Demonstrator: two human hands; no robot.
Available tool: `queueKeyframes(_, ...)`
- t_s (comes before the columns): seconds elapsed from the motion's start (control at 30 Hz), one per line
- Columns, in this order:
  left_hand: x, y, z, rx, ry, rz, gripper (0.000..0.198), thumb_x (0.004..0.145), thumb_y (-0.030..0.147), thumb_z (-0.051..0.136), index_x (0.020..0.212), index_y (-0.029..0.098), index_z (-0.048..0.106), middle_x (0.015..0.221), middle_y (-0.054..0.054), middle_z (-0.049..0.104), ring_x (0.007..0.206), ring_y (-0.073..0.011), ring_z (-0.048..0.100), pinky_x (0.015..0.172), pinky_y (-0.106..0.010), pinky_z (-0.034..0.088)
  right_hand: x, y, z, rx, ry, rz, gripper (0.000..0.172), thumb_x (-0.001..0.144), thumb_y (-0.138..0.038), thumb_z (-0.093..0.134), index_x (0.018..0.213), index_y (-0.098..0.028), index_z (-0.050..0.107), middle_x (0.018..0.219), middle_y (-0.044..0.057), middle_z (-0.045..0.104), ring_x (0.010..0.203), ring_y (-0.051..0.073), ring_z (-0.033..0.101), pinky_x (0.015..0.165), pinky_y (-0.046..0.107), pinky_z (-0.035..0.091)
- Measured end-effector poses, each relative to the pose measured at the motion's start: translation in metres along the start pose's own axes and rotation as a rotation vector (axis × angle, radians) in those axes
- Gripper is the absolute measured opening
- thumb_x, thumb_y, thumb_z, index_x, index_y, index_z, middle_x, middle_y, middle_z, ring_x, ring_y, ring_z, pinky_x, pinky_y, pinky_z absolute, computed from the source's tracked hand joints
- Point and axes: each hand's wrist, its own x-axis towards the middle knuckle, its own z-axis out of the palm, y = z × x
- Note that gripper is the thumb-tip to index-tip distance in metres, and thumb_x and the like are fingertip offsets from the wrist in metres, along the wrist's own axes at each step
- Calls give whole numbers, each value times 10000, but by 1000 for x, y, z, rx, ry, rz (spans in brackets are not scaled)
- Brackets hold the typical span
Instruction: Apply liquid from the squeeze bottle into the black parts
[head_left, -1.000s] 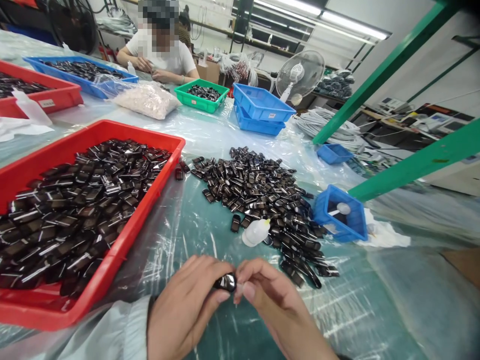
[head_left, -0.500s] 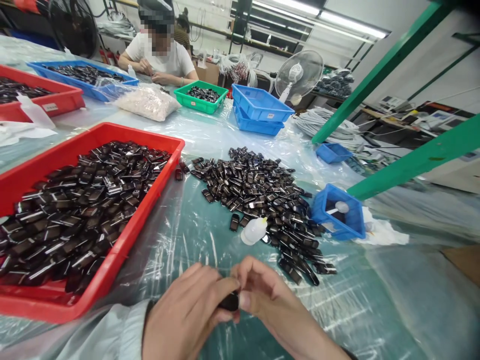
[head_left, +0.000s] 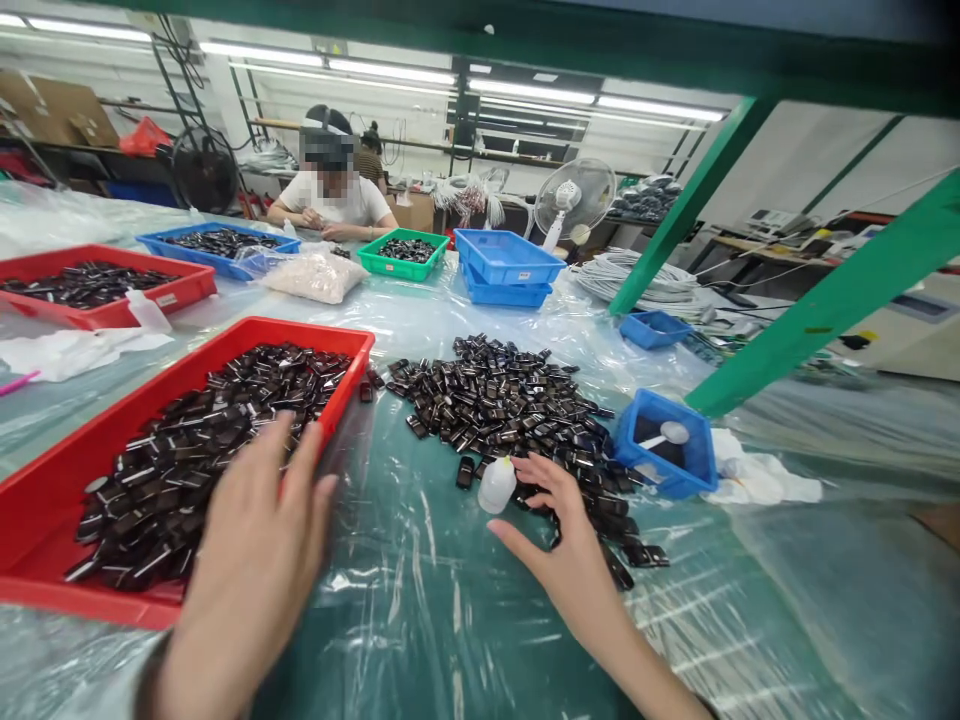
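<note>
My left hand (head_left: 251,545) is stretched out over the near right corner of the red tray (head_left: 45,495), fingers apart and flat, nothing visible in it. The tray holds several small glossy black parts (head_left: 217,425). My right hand (head_left: 562,525) reaches into the near edge of the loose pile of black parts (head_left: 510,400) on the table, fingers curled down onto them beside a small white squeeze bottle (head_left: 496,484). Whether it grips a part is hidden.
A small blue bin (head_left: 667,455) with a white piece stands right of the pile, white cloth (head_left: 757,485) beside it. Farther back are blue trays (head_left: 506,265), a green tray (head_left: 403,253), a second red tray (head_left: 105,285), a fan (head_left: 574,195) and a seated person (head_left: 330,195). Green frame beams (head_left: 825,300) cross at right.
Both hands held one black part together near me; they have separated, left toward the red tray, right toward the pile. The part is no longer seen. The camera tilted up.
</note>
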Motion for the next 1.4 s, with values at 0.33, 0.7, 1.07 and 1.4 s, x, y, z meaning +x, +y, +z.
queueKeyframes(0.33, 27, 94, 88, -115, -498, 141, 197, 972, 225, 461, 1032, 73, 572, 995, -146, 590, 946, -317, 578, 805, -465, 509, 7, 16, 5, -6, -6, -46, 339, 852, -394, 606, 1108, -195, 508, 1024, 99, 638, 924, 262, 623, 805, 398, 527)
queueKeyframes(0.7, 6, 58, 92, -423, -516, 15, 49, 965, 193, 451, 1010, 198, 470, 865, -29, 645, 803, -205, 650, 721, -302, 517, 4, 5, -5, 12, -58, -4, 314, 858, -404, 602, 1087, -212, 504, 983, 82, 636, 894, 246, 620, 765, 356, 526)
queueKeyframes(1.07, -6, 39, 77, -611, -491, -110, 198, 883, 329, 356, 722, 220, 399, 498, 65, 380, 449, -135, 440, 508, -231, 296, -1, 10, -8, 55, -198, 94, 473, 889, -514, 563, 1253, -230, 462, 1154, 121, 617, 1013, 262, 609, 820, 342, 530)
queueKeyframes(1.4, -13, 37, 69, -732, -546, -73, 295, 989, 398, 283, 863, 218, 480, 718, 16, 542, 680, -165, 542, 648, -263, 368, -16, -8, -16, 253, -272, 235, 406, 868, -561, 598, 1160, -302, 486, 1155, 61, 647, 950, 196, 647, 755, 237, 539)
